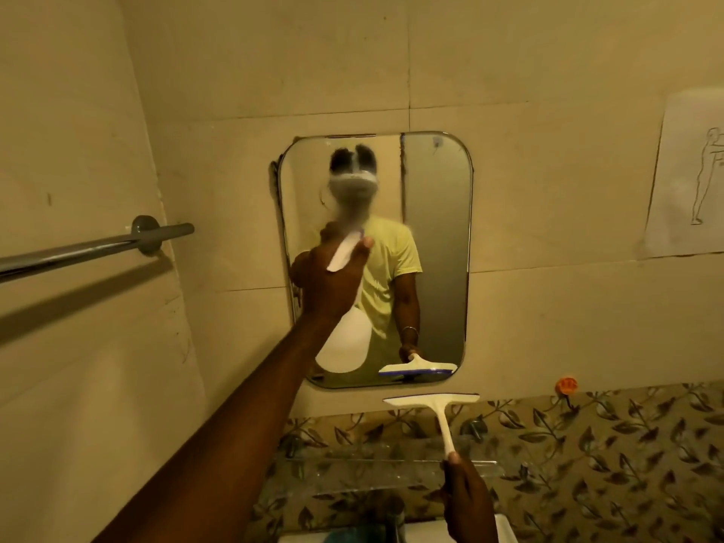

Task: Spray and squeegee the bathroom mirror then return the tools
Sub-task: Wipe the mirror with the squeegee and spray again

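left hand [333, 276] wrapped round the spray bottle [344, 342], nozzle up at the mirror [435, 237] | right hand [466, 499] closed on the squeegee [435, 409] handle, blade just below the glass | risk: overspray running onto the glass shelf [352, 460], or one-handed wet grip slipping
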